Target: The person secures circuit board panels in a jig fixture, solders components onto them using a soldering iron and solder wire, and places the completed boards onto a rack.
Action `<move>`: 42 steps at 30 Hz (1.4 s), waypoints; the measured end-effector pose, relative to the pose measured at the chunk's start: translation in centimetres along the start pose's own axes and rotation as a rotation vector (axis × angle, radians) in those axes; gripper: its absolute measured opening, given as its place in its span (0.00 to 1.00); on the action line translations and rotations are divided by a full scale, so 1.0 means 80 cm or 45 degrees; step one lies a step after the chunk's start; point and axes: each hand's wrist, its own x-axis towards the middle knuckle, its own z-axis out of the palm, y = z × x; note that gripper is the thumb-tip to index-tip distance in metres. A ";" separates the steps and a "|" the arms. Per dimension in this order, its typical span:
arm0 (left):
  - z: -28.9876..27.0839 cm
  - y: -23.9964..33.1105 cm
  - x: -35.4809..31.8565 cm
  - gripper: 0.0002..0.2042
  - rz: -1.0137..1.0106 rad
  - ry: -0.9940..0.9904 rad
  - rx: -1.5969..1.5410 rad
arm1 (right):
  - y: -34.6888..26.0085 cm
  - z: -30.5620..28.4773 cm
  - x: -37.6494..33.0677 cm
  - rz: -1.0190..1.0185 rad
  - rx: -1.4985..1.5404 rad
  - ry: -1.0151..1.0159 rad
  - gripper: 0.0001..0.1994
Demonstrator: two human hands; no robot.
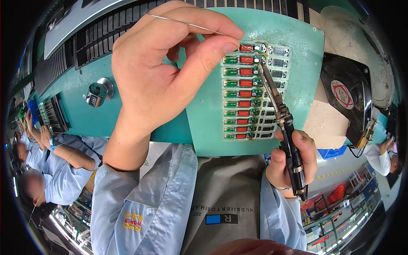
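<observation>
We pinch solder wire (187, 24) in our left hand (170, 72) while our right hand (293, 163), at four o'clock, grips the soldering iron (280, 114) touching the circuit boards (246, 93).

solder wire (182, 23): the strand you pinch looks like thin bare metal, shiny grey.
soldering iron (282, 123): your tool has a dull metal tip and a glossy black plastic grip.
circuit boards (244, 93): green, glossy boards with matt red parts.
jig plate (208, 127): smooth teal surface, slightly matt, scuffed at the edges.
sleeves (140, 204): your light blue cloth, soft and creased.
fan (346, 95): black plastic, dusty.
</observation>
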 end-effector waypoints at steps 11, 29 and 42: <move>-0.002 0.010 -0.008 0.07 0.003 0.010 0.019 | -0.001 -0.008 -0.013 -0.011 -0.006 0.086 0.23; 0.008 0.007 -0.019 0.08 -0.040 0.006 -0.018 | -0.002 -0.009 -0.016 0.066 0.007 -0.066 0.23; 0.004 0.010 -0.020 0.07 -0.139 -0.067 0.042 | 0.000 -0.007 -0.017 0.039 0.015 -0.033 0.22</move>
